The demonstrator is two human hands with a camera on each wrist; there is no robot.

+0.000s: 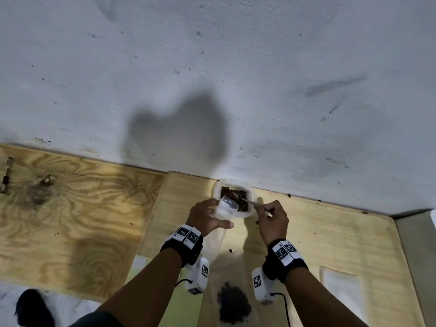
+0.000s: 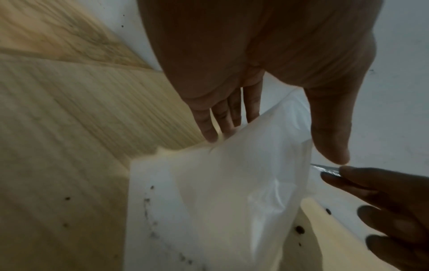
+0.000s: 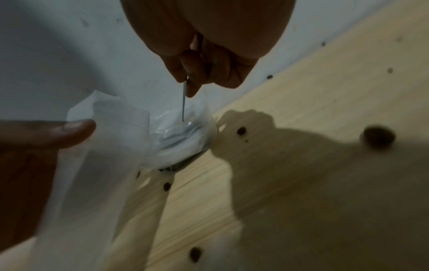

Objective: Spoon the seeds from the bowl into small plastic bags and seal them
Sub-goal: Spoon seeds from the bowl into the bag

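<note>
A white bowl (image 1: 250,192) of dark seeds (image 1: 243,205) stands against the wall on the light wooden board. My left hand (image 1: 205,217) holds a small clear plastic bag (image 1: 226,206) upright at the bowl's near left rim, mouth open. In the left wrist view the fingers (image 2: 223,117) lie behind the bag (image 2: 232,183) and the thumb stands off in front. My right hand (image 1: 274,219) pinches the handle of a metal spoon (image 1: 251,202), whose tip is down among the seeds. The right wrist view shows the spoon handle (image 3: 184,102) pointing down into the bowl (image 3: 185,144).
A filled bag with a dark heap of seeds (image 1: 233,303) lies near me between my forearms. Loose seeds (image 3: 241,131) dot the board. Flat empty bags (image 1: 339,286) lie at the right. The grey wall (image 1: 236,90) rises right behind the bowl. Darker plywood (image 1: 59,208) lies left.
</note>
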